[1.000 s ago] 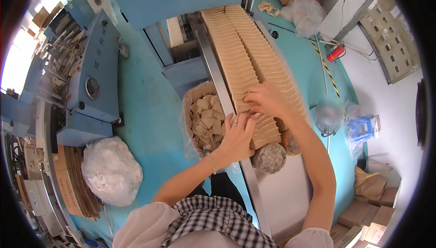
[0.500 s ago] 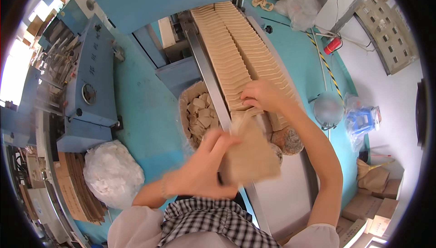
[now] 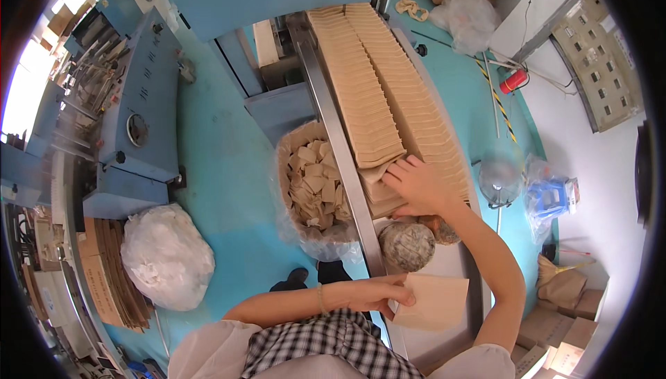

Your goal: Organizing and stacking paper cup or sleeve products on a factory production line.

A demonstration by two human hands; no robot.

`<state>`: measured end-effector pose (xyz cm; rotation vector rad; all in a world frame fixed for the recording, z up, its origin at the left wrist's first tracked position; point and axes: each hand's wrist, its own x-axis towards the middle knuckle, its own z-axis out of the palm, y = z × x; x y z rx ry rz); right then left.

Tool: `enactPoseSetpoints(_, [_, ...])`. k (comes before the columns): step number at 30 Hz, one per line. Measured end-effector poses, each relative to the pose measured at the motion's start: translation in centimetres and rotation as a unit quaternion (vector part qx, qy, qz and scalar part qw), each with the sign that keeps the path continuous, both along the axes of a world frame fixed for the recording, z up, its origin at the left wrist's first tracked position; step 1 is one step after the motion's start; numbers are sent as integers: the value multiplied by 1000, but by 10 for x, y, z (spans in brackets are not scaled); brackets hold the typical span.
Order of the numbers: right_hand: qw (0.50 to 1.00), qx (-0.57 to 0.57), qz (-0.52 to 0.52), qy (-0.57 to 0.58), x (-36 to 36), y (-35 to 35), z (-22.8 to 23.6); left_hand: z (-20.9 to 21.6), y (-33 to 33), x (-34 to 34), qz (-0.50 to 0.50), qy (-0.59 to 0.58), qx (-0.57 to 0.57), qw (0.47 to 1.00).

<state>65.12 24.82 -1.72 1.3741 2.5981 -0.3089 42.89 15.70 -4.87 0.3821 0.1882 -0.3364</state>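
My left hand point(image 3: 381, 293) pinches a flat, square piece of folded tan paper point(image 3: 437, 301) by its left edge, low over the metal bed near my body. Two long rows of overlapping tan papers point(image 3: 361, 84) run away from me on the conveyor. At the near end of the left row, my right hand point(image 3: 420, 188) is closed on the front papers, its fingers bent over their edge. Its grip is partly hidden. Just in front of that hand stands a round, mottled grey stone-like weight point(image 3: 408, 246), with a brownish one point(image 3: 441, 229) partly behind my wrist.
A lined box of paper scraps point(image 3: 312, 184) stands left of the conveyor's metal rail point(image 3: 340, 143). Blue machines point(image 3: 135, 115) are at the far left. A stuffed white plastic bag point(image 3: 168, 257) lies on the floor. Cartons point(image 3: 562, 323) are stacked at lower right.
My left hand has swung right and down toward my body with its paper, now lying flatter. My right hand has shifted nearer along the row. The grey weight has come into clear view.
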Motion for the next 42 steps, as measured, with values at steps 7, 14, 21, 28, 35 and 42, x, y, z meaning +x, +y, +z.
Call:
enactPoseSetpoints(7, [980,163,42,-107,-4,-7,-33,-12,-21,5,4,-6,94,996])
enactPoseSetpoints(14, [903,-85,-253,336,4,6,49,-4,15,10,95,-5,91,991])
enactPoseSetpoints(21, [845,-152,-225,460,-53,28,92,-18,57,-2,271,15,142,952])
enactPoseSetpoints(28, [883,12,-234,406,-89,-29,57,-7,61,-67,230,-18,198,953])
enactPoseSetpoints(35, [760,193,-517,343,-41,-144,43,2,31,-94,156,-21,174,972])
enactPoseSetpoints(42, [759,225,-592,152,-41,-175,-9,-11,17,-105,179,-83,144,970])
